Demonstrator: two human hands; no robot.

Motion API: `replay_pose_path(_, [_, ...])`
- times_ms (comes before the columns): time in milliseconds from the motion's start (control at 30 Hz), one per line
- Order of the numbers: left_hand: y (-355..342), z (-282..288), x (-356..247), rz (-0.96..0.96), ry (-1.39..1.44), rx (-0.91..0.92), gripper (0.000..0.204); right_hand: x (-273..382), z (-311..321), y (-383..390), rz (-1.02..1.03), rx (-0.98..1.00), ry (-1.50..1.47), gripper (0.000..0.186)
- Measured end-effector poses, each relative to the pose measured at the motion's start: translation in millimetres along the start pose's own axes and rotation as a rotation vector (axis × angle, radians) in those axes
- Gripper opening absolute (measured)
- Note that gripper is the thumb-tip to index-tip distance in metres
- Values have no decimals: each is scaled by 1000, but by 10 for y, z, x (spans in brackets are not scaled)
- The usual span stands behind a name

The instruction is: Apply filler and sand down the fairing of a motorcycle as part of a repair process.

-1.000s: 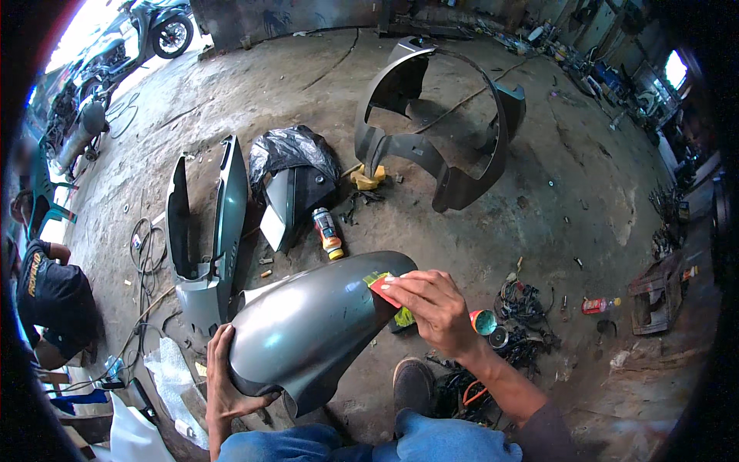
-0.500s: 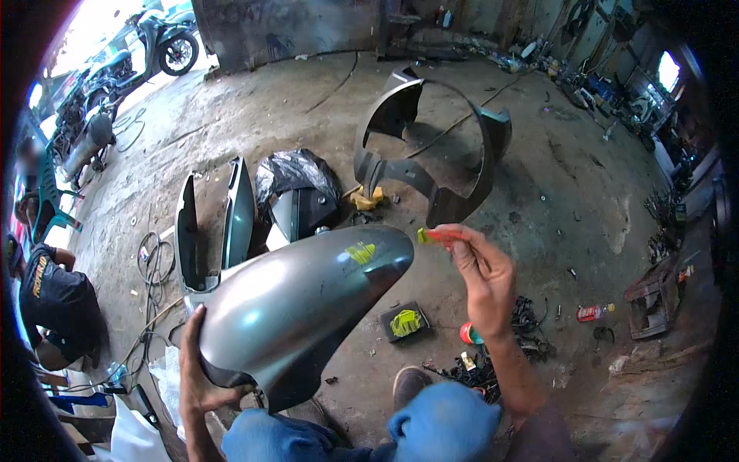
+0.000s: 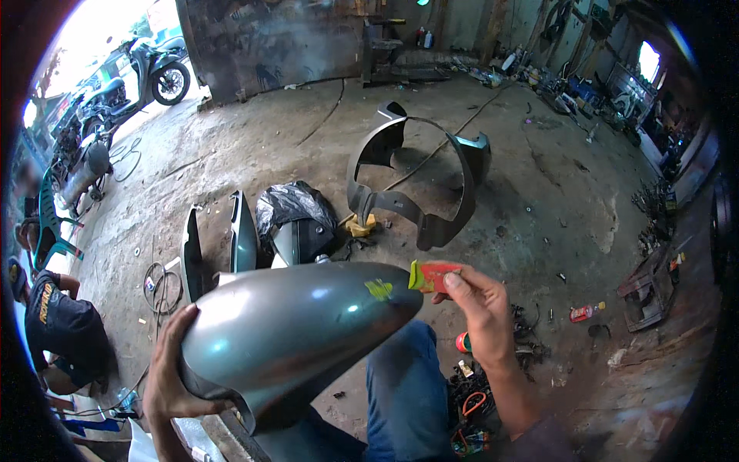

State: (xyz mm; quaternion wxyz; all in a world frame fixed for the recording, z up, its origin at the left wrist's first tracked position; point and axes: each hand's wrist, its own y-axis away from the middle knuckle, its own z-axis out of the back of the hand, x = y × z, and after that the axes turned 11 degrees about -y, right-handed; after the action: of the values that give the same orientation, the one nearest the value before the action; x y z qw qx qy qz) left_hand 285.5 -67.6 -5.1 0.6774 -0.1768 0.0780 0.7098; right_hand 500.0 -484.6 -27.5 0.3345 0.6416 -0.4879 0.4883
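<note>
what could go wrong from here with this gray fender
The left hand holds the gray fender by its wide end, so the narrow end might tip if pressed. Yellow-green paste on the red scraper in the right hand could drop onto the jeans. The yellow-green patch might smear if brushed, should it be wet.

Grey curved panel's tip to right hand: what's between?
Head view: a red spreader, pinched in the right hand, with yellow-green paste on its edge nearest the grey curved panel.
</note>
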Motion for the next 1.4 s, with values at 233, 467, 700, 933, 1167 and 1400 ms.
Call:
replay_pose_path(233, [241,-509,-180,-3,25,99,142,19,-21,183,413,170,707,28])
replay_pose_path(467, [343,-756,-316,-17,15,96,142,-187,159,357,457,351,841,37])
replay_pose_path(700, [405,-813,-299,-12,-3,83,145,-326,183,369,496,317,842,36])
replay_pose_path(933, [429,-814,-269,-4,1,74,145,-517,247,409,503,356,859,41])
replay_pose_path(1167, [443,-818,-253,-12,-1,67,147,-668,208,599,501,349,905,44])
replay_pose_path(1400, [433,-794,-259,-33,-20,61,146,-690,216,805,487,315,949,40])
